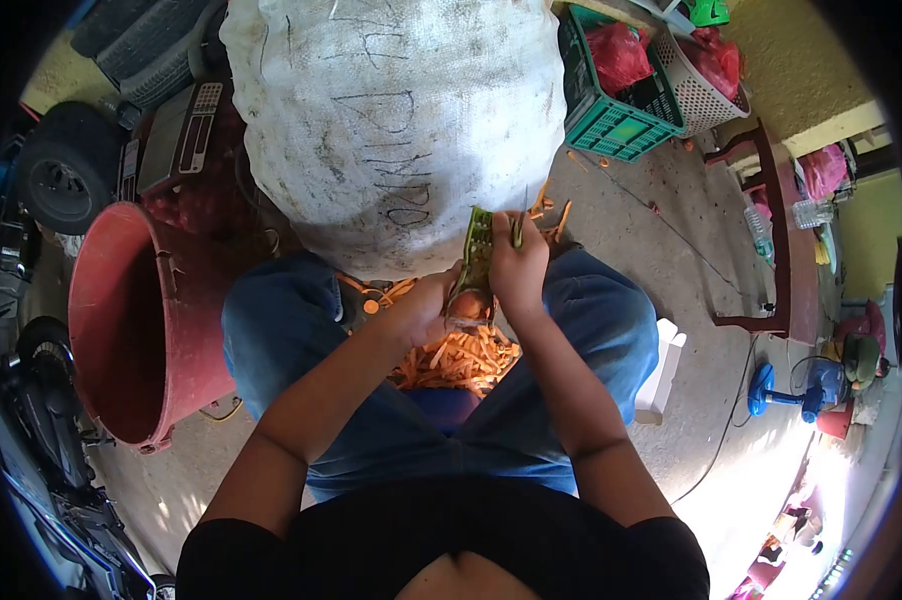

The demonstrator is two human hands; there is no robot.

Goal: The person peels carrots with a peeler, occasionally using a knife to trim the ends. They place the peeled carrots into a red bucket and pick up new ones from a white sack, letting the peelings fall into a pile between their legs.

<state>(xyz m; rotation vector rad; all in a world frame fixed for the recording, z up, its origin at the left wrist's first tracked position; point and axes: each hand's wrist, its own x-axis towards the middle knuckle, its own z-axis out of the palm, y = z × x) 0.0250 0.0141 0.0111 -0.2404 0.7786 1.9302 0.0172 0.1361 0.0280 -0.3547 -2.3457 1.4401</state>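
Note:
A long green pod-like piece (pixel 478 248) with a bumpy face stands between my hands. My left hand (pixel 429 308) is closed round its lower left side, beside a reddish-brown rounded thing (pixel 470 305) at the lower end. My right hand (pixel 521 268) is closed at its upper right side, with a small green bit and a thin pointed thing showing at the fingers; what exactly it grips is hard to make out. Below both hands, a heap of orange strips (pixel 461 360) lies between the knees.
A large white sack (pixel 401 120) with black writing stands in front. On the left are a red bin (pixel 196 310), a scale (pixel 176 140) and a wheel (pixel 66 180). On the right are a green crate (pixel 616 125), a white basket (pixel 693 85) and a blue fan (pixel 761 388).

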